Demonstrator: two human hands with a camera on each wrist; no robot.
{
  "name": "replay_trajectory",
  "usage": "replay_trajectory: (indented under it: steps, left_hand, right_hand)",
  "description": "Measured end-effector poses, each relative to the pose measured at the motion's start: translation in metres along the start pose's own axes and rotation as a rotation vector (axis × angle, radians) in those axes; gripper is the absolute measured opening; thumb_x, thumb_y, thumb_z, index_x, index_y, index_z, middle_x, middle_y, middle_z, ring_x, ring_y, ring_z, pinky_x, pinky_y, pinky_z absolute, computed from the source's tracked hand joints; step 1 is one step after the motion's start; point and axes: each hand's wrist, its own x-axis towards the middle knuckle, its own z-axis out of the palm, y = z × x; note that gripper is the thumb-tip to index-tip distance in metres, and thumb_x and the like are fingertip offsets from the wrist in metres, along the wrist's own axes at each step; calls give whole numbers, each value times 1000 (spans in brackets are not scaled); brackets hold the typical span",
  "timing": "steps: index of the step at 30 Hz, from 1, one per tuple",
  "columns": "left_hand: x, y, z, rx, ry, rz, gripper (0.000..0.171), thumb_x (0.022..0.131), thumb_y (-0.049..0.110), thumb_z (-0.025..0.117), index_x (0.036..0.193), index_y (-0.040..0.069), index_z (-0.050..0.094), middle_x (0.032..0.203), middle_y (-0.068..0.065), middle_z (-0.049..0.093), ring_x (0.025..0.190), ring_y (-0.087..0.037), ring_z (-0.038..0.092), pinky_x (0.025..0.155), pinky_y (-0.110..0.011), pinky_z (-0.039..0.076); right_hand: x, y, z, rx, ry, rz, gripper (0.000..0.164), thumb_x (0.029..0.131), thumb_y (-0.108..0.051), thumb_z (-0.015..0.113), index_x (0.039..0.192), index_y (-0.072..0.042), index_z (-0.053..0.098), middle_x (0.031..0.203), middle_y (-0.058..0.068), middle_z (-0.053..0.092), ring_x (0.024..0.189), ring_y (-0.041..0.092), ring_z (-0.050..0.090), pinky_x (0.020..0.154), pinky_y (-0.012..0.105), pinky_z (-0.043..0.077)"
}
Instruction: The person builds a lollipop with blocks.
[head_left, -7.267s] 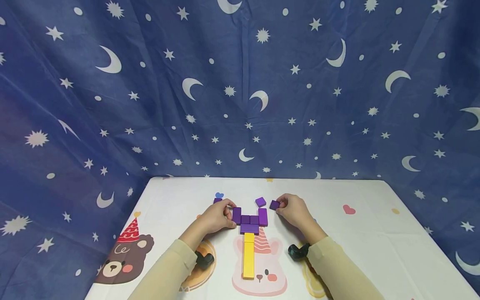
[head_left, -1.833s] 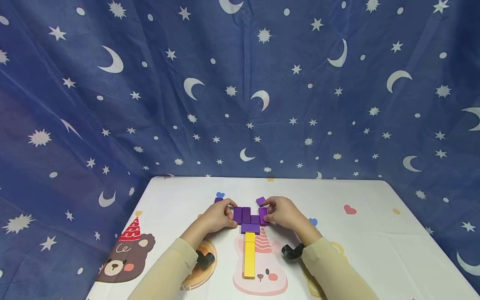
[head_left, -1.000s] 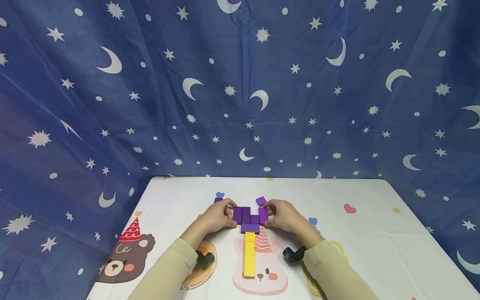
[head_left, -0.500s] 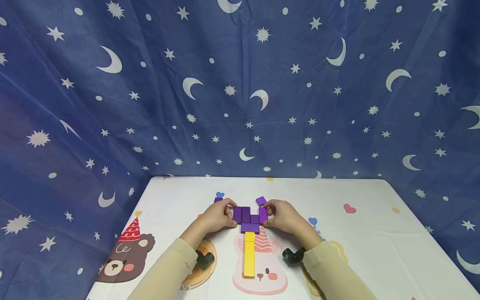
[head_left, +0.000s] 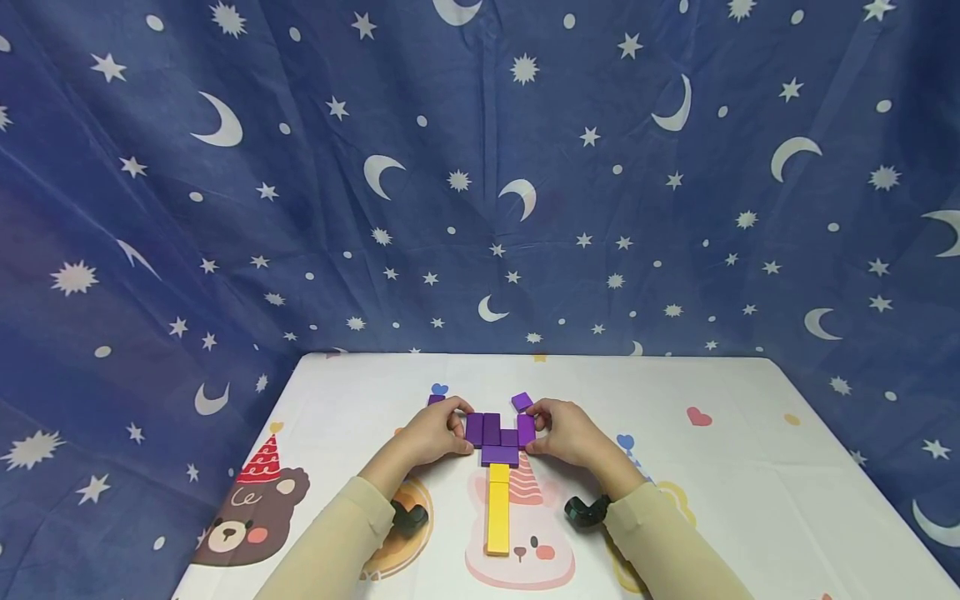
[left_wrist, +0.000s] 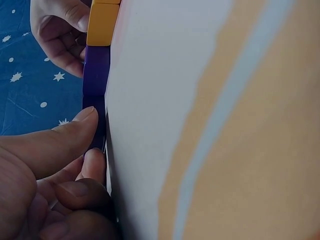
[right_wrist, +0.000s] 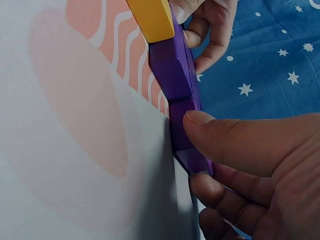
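Flat purple blocks lie joined in a cluster at the table's middle. My left hand (head_left: 433, 435) holds the outer left block, a dark purple upright one (head_left: 475, 429), between thumb (left_wrist: 86, 120) and fingers. On the other side my right hand (head_left: 570, 431) grips a brighter purple upright block (head_left: 527, 432), thumb (right_wrist: 200, 119) on its near end. Between them are a dark purple column (head_left: 491, 429) and a lower small square (head_left: 509, 437). A horizontal purple block (head_left: 499, 456) lies below these, touching a yellow strip (head_left: 498, 517) of blocks that runs toward me.
A loose purple square (head_left: 522, 402) lies just beyond the right hand's fingertips. Another purple block (head_left: 436, 400) sits behind the left hand, partly hidden. The white tablecloth (head_left: 735, 467) has printed animals, and a blue star-patterned curtain (head_left: 480, 208) hangs behind the table.
Earlier my right hand held a dark purple square at the right; now the column beside the left block is taller and that hand grips the right block. Lately both hands stay nearly still.
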Motion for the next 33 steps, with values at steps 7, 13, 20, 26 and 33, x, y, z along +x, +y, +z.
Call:
replay_trajectory:
  steps: [7, 13, 20, 26, 33]
  left_hand:
    - [0, -2, 0, -2, 2, 3, 57, 83, 12, 92, 133, 14, 65, 83, 1, 62, 72, -14, 54, 76, -33, 45]
    - [-1, 0, -1, -2, 4, -1, 57, 82, 12, 93, 133, 14, 65, 82, 2, 63, 72, -14, 54, 78, -33, 45]
    - [-2, 1, -2, 3, 7, 4, 57, 82, 12, 92, 133, 14, 66, 83, 1, 63, 72, -14, 55, 79, -33, 46]
    - [-1, 0, -1, 5, 5, 4, 57, 83, 12, 93, 133, 14, 65, 83, 1, 63, 72, -14, 55, 80, -34, 46]
    - [-1, 0, 0, 1, 2, 5, 58, 82, 13, 93, 133, 14, 65, 83, 1, 64, 72, -14, 56, 82, -34, 47]
  right_hand:
    - [0, -1, 0, 3, -3, 3, 54, 75, -15, 98, 123, -10, 73, 92, -2, 64, 85, 15, 55, 85, 36, 45]
    - [0, -1, 0, 3, -3, 5, 54, 75, -15, 98, 124, -10, 73, 93, -2, 64, 86, 15, 55, 86, 36, 45]
    - [0, -1, 1, 9, -3, 5, 54, 75, -15, 98, 123, -11, 73, 93, -2, 63, 87, 15, 56, 88, 37, 46]
    - [1, 1, 1, 18, -10, 9, 55, 75, -15, 98, 125, -12, 73, 93, -2, 64, 88, 15, 56, 87, 37, 47]
    - [0, 2, -3, 37, -15, 18, 58, 76, -15, 96, 129, -13, 72, 95, -2, 65, 88, 15, 57, 86, 36, 46]
